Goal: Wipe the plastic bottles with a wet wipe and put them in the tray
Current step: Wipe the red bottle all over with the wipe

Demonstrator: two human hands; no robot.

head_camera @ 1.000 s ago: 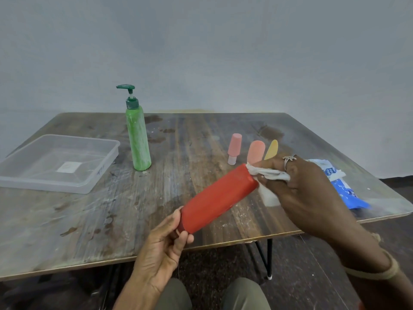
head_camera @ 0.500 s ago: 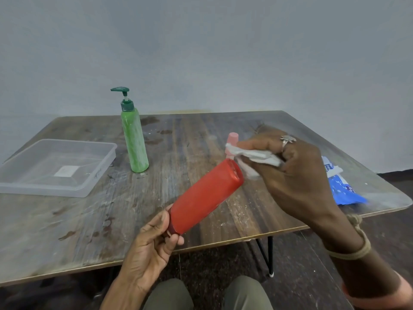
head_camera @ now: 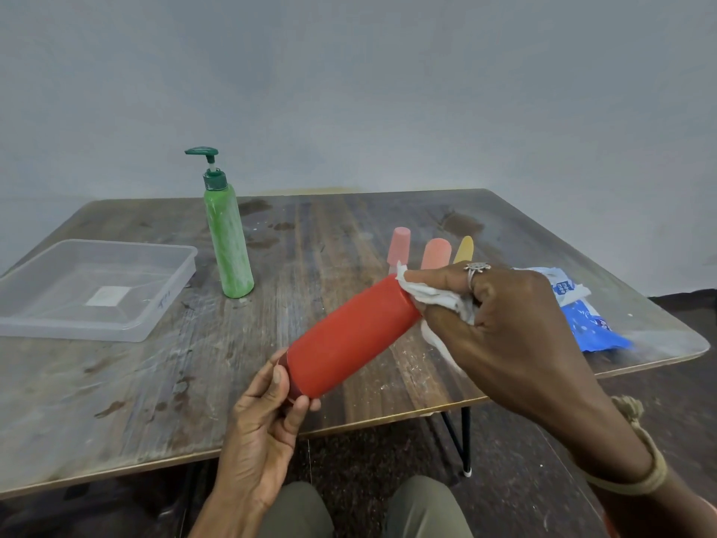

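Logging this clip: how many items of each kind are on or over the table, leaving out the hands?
Large bottles: 2 - red bottle, green pump bottle
Small bottles: 3 - pink bottle, peach bottle, yellow bottle
Trays: 1 - clear tray
Wipes: 1 - wet wipe
Packs: 1 - blue wipe pack
Total: 8

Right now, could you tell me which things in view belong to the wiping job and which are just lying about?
In the job: red bottle, gripped by the left hand; wet wipe in the right hand; green pump bottle; clear tray; probably also pink bottle; peach bottle; yellow bottle.
Lying about: blue wipes pack; table.
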